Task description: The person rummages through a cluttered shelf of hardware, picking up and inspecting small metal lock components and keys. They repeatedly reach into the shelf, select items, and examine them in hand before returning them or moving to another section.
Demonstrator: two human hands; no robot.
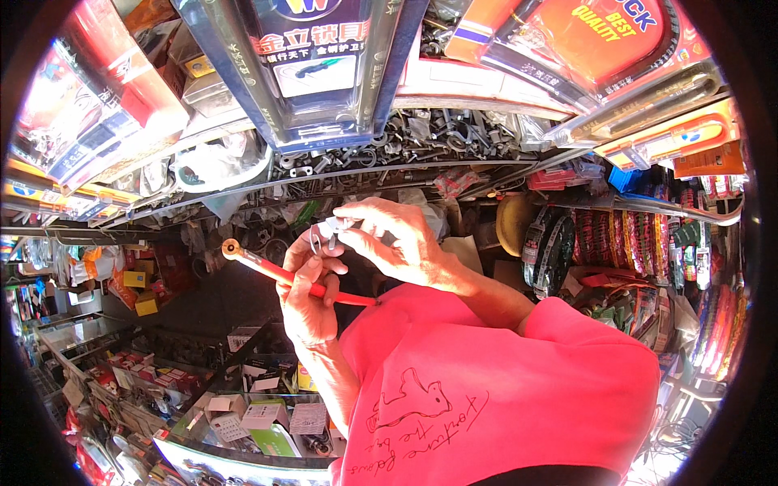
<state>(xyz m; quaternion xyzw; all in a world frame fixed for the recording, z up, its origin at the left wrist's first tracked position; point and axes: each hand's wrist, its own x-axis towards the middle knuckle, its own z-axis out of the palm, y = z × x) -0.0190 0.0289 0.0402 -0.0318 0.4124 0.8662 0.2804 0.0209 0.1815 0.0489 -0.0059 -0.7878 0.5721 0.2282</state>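
Observation:
My left hand (312, 296) is closed around a red rod (267, 266) with a round, brass-coloured eye at its upper-left end. The rod's other end reaches toward my red shirt (502, 389). At the raised fingertips of the same hand there is a small metal ring (315, 238). My right hand (393, 235) comes in from the right and pinches a small silvery metal piece (332, 227) between thumb and fingers, right beside the ring. Whether ring and piece are joined I cannot tell; fingers partly cover both.
Blister-packed locks (320, 73) hang along the top. Behind my hands lies a shelf heaped with metal fittings (454, 134). A glass case with small boxes (267, 417) stands at lower left. Wrapped coils in red and green (624, 247) hang at the right.

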